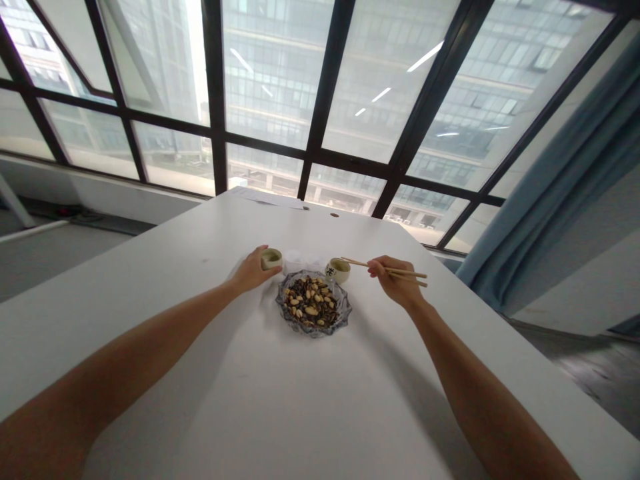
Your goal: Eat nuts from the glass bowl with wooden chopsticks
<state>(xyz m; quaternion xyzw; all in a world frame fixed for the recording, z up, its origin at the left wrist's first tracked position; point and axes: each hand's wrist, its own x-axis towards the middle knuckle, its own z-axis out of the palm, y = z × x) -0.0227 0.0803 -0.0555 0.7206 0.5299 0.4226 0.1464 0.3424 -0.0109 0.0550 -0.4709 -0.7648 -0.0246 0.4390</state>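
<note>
My left hand (pixel 254 271) curls round the side of a small pale-green cup (pixel 271 259), which stands on the table. In my right hand (pixel 397 281) is a pair of wooden chopsticks (pixel 363 263), held nearly level. Their tips reach over the rim of a second small cup (pixel 338 270) with a dark written character on its side. Between my arms sits a glass bowl (pixel 345 311) with a scalloped rim. It holds dark seeds and pale nuts, perhaps pistachios (pixel 311 311). What lies inside the two cups is too small to tell.
White, clear-looking containers (pixel 303 261) stand behind the bowl, between the cups. Paper sheets (pixel 270 199) and a small brown disc (pixel 335 215) lie at the far end of the white table (pixel 280 413). Windows rise behind; a blue curtain (pixel 545 180) hangs at right.
</note>
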